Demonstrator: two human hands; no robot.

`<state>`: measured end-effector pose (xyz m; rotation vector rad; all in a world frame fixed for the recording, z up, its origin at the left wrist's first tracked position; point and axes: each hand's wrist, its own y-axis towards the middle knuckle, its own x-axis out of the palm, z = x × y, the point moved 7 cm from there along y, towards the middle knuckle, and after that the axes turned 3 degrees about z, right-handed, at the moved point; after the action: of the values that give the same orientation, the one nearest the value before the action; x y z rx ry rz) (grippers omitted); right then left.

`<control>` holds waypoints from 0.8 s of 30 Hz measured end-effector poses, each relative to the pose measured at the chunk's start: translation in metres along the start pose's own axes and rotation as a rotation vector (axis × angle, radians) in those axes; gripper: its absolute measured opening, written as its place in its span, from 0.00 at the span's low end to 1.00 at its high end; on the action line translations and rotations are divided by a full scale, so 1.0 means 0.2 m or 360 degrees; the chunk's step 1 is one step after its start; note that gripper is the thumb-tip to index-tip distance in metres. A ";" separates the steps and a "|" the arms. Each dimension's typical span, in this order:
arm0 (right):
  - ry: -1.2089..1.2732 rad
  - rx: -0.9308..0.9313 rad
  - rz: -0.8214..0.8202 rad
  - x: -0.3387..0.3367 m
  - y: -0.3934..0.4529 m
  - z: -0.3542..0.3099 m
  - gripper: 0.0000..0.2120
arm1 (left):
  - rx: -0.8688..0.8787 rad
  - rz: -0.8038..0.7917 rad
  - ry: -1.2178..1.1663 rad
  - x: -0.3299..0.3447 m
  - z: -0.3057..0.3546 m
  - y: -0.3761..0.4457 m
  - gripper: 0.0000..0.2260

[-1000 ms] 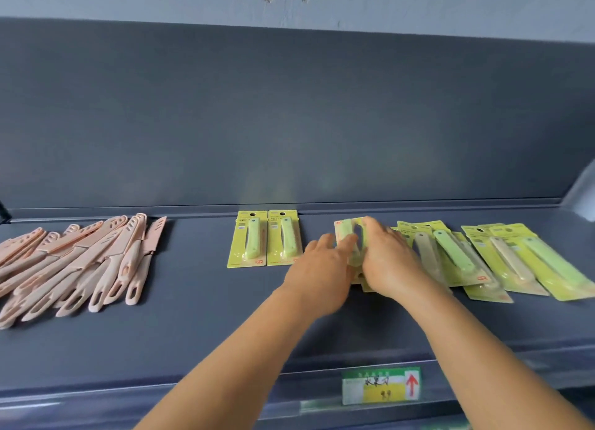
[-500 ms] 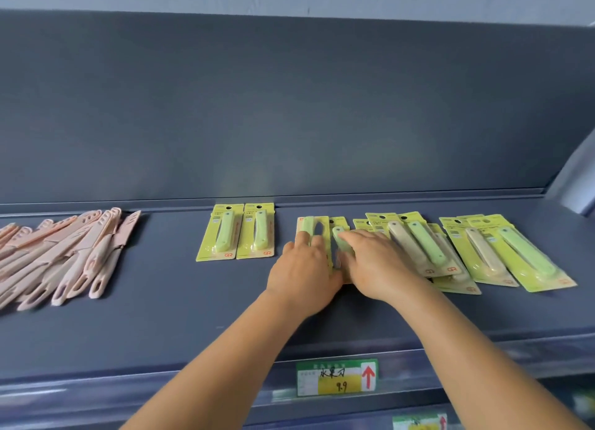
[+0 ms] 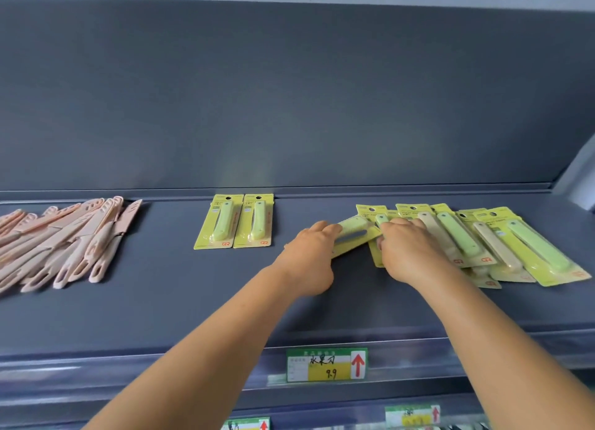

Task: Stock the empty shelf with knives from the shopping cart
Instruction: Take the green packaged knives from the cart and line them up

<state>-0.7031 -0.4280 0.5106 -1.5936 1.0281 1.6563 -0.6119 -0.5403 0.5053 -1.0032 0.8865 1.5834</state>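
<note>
evidently the light, stiff, slippery carded knife (image 3: 352, 236), pinched by the left hand (image 3: 307, 255) while the right hand (image 3: 407, 252) is pressed flat on the pile (image 3: 467, 239) near the shelf's (image 3: 161, 307) back edge, is best held by its card edges.

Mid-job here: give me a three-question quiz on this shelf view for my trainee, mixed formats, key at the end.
1. True or false: the two carded green knives by the back wall lie side by side, apart from the jumbled pile on the right.
2. Multiple choice: what does the left hand grip? A) a pink knife B) a tilted carded green knife C) the price tag
3. Fill in: the loose pink knives lie at the shelf's ____ end.

Key: 1 true; 2 B; 3 left. Note that the right hand rests on a carded knife at the pile's left edge; its grip is unclear.
</note>
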 end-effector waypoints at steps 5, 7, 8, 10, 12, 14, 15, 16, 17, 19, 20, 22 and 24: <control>0.0002 -0.0018 -0.0040 0.02 -0.01 0.03 0.19 | 0.0209 0.0080 0.0387 -0.04 0.00 0.11 0.30; 0.0024 0.0000 -0.0054 0.02 -0.01 0.03 0.17 | 0.0159 0.0161 0.0471 -0.05 -0.01 0.14 0.30; 0.0041 0.0015 -0.0061 0.02 -0.01 0.03 0.17 | 0.0121 0.0156 0.0477 -0.04 0.00 0.15 0.31; 0.0075 0.0040 -0.0067 0.02 -0.01 0.02 0.19 | 0.0097 0.0094 0.0476 0.01 0.03 0.15 0.33; 0.0109 0.0052 -0.0061 0.02 0.00 0.00 0.22 | 0.0105 0.0051 0.0467 0.06 0.04 0.15 0.30; 0.0149 0.0042 -0.0068 0.02 0.01 -0.01 0.22 | 0.0099 0.0062 0.0383 0.06 0.02 0.16 0.24; 0.0170 0.0026 -0.0080 0.02 0.01 -0.02 0.21 | 0.0084 0.0066 0.0286 0.06 0.00 0.16 0.21; 0.0191 0.0006 -0.0096 0.03 0.02 -0.02 0.20 | 0.0076 0.0080 0.0184 0.04 -0.02 0.16 0.17; 0.0214 -0.0009 -0.0114 0.03 0.02 -0.03 0.19 | 0.0077 0.0106 0.0109 0.03 -0.03 0.17 0.14; 0.0255 -0.0032 -0.0160 0.04 0.03 -0.06 0.17 | 0.0083 0.0154 0.0077 0.01 -0.07 0.16 0.17; 0.0272 -0.0054 -0.0177 0.04 0.04 -0.07 0.16 | 0.0089 0.0175 0.0098 0.00 -0.09 0.16 0.20; 0.0307 -0.0114 -0.0196 0.04 0.06 -0.11 0.19 | 0.0113 0.0175 0.0211 0.00 -0.11 0.16 0.25; 0.0365 -0.0129 -0.0205 0.04 0.07 -0.15 0.20 | 0.0109 0.0135 0.0310 0.00 -0.14 0.16 0.27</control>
<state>-0.7010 -0.4614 0.5042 -1.8962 0.9566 1.4712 -0.6386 -0.5718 0.4961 -1.0967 1.1222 1.5325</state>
